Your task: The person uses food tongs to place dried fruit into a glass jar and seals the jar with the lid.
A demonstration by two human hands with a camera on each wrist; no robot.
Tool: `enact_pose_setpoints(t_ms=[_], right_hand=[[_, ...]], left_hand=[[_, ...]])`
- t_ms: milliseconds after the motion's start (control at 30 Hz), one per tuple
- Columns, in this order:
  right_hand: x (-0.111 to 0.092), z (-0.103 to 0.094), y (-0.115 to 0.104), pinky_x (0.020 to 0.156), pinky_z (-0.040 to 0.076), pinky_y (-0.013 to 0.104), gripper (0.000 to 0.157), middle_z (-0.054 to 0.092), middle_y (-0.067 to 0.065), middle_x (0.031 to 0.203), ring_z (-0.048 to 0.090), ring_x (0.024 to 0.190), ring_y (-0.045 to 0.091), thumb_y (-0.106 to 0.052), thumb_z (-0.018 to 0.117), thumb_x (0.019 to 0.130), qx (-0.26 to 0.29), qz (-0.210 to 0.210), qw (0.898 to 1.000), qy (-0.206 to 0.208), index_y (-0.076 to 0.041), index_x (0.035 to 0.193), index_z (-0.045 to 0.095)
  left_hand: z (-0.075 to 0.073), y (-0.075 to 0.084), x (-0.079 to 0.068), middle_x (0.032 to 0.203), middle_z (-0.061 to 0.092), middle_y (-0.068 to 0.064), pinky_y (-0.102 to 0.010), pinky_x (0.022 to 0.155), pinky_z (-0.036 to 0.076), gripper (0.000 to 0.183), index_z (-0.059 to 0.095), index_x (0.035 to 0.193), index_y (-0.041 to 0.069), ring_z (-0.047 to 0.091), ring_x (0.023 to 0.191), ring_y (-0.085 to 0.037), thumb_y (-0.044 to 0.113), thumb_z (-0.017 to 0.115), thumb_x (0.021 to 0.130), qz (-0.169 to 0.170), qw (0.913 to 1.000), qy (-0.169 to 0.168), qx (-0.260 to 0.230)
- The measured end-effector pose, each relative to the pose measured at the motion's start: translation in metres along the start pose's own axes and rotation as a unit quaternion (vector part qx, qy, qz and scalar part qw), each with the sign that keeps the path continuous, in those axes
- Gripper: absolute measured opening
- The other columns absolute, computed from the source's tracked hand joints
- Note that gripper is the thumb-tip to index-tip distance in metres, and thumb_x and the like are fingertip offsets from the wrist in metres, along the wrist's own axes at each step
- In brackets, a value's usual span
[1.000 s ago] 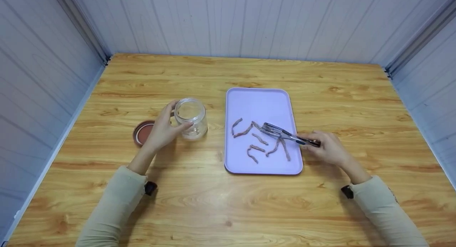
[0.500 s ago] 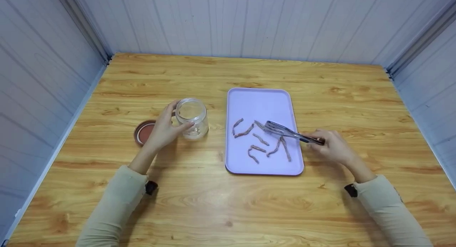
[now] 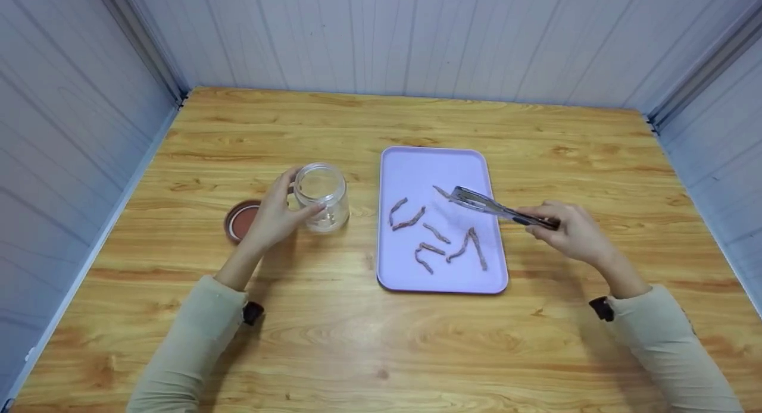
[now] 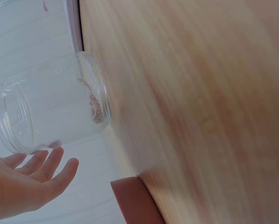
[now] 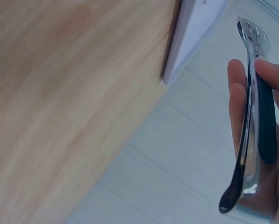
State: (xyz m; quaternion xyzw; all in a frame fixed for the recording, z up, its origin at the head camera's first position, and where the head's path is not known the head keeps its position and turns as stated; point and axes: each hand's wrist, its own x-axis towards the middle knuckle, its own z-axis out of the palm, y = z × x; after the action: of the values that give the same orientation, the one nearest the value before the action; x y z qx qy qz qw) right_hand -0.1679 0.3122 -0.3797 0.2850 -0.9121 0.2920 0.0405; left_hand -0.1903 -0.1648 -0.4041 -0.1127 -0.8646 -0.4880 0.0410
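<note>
My left hand [image 3: 277, 213] grips the upper part of a clear jar [image 3: 330, 216], thumb on the near side and fingers round the back. The jar stands upright on the table, uncovered. In the left wrist view, something brown [image 4: 96, 109] shows through its wall low down near the base. My right hand [image 3: 571, 231] holds metal food tongs [image 3: 488, 205] by their dark handles. A thin, wrinkled brown strip [image 3: 442, 191] sticks out from the tong tips, raised over a lilac tray [image 3: 434, 163]. Several similar strips [image 3: 436, 233] lie on the tray.
A reddish-brown round lid [image 3: 243, 221] lies on the wooden table [image 3: 357, 341] left of the jar, partly behind my left wrist. Pale panel walls [image 3: 405, 38] enclose the table at the back and both sides.
My right hand and the tongs have moved up and to the right, lifting one strip away from the others. My left hand stays on the jar.
</note>
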Motion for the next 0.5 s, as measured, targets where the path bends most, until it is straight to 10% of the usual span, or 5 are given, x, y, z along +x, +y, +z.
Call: enact_pose_setpoints(t_ms=[500], right_hand=[[0.021, -0.024, -0.018, 0.04, 0.032, 0.02, 0.033, 0.054, -0.008, 0.071, 0.038, 0.046, 0.007, -0.003, 0.066, 0.077, -0.025, -0.038, 0.999, 0.023, -0.014, 0.109, 0.065]], left_hand=[[-0.001, 0.001, -0.001, 0.13, 0.036, -0.012, -0.045, 0.094, 0.03, 0.081, 0.03, 0.134, 0.004, 0.035, 0.116, -0.026, 0.039, 0.07, 0.073, -0.006, 1.0, -0.003, 0.003]])
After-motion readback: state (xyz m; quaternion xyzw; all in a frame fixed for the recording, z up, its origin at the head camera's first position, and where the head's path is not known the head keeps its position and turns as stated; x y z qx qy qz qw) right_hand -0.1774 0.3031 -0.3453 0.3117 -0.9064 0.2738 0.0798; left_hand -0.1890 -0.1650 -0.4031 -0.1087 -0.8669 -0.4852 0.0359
